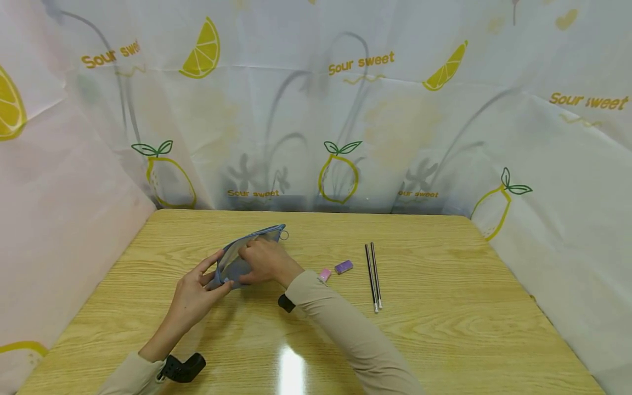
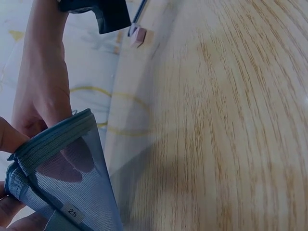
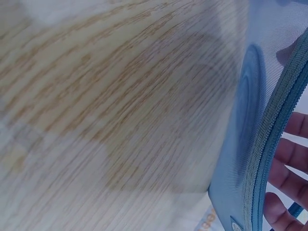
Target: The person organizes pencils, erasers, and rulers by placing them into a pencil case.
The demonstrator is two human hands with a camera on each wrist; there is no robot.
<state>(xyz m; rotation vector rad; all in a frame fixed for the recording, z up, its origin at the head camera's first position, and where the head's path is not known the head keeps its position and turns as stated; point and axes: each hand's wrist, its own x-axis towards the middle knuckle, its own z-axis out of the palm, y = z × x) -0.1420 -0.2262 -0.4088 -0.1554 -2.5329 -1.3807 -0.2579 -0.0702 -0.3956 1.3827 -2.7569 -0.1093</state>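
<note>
Left hand (image 1: 195, 296) grips a bag (image 1: 235, 269); right hand (image 1: 267, 260) is inside, grip hidden. Blocks (image 1: 344, 267) lie at the bag's three o'clock.

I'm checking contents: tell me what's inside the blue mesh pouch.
The right hand reaches into the mesh pouch and shows through its side; anything it covers cannot be seen.

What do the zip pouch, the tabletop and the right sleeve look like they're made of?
The zip pouch: see-through blue-grey mesh, probably nylon or polyester; its fine weave shows in the left-wrist view.
The tabletop: glossy wood or wood-look laminate, I can't tell which; it looks grained and reflects light brightly.
The right sleeve: matte beige cloth, perhaps cotton or a blend, judging by its soft creases.
</note>
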